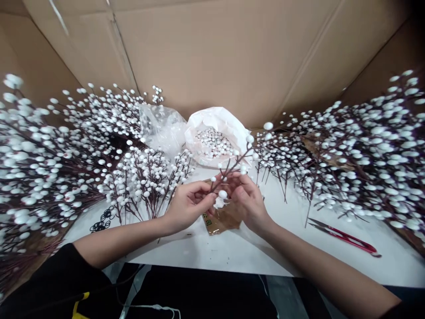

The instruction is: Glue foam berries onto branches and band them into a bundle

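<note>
White-berried, the sprig is held in front of the open bag. The left hand pinches its stem between thumb and fingers, seemingly to steady it; the right hand bends its fingers beside the twigs, grip unclear. Red snips lie right of the bag, probably for easy reach.

A craft workshop bench, walled by cardboard, with berry stems heaped around loose beads.
</note>
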Tool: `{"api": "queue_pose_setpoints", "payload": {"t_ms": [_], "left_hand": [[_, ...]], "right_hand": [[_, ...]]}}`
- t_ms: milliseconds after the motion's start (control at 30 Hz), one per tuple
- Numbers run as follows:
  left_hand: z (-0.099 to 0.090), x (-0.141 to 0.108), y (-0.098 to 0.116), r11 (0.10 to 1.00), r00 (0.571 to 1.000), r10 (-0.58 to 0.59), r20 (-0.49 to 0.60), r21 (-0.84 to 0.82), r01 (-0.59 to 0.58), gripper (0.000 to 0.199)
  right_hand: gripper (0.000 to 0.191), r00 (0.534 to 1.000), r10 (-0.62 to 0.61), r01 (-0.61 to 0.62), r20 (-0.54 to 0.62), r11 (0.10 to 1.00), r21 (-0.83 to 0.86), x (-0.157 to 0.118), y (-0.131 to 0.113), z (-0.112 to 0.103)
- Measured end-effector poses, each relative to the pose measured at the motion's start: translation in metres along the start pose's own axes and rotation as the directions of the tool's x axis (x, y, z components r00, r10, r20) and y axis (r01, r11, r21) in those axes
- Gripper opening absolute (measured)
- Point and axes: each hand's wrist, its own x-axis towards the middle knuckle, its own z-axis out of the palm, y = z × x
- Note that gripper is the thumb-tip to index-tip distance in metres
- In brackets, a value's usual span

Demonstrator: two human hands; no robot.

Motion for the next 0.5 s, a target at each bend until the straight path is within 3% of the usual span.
{"api": "queue_pose_setpoints", "payload": {"t_ms": [167,333,500], "left_hand": [[0.004,-0.01,0.002,0.998,0.996,-0.051,0.069,-0.018,0.053,0.031],[0.006,-0.011,0.008,0.997,0.989,-0.071,0.129,0.021,0.069,0.027],[-0.011,-0.012,0.044,0.992,0.994,0.01,0.105,0.126,-0.023,0.015]], "right_hand": [[0.017,0.988,0.114,-0.117,0.1,0.993,0.022,0.006,-0.012,0.004],[0.017,0.991,0.091,-0.093,0.1,0.995,0.018,0.011,-0.021,0.007],[0.027,0.998,0.044,-0.045,0.045,0.998,0.039,0.02,-0.037,0.0]]}}
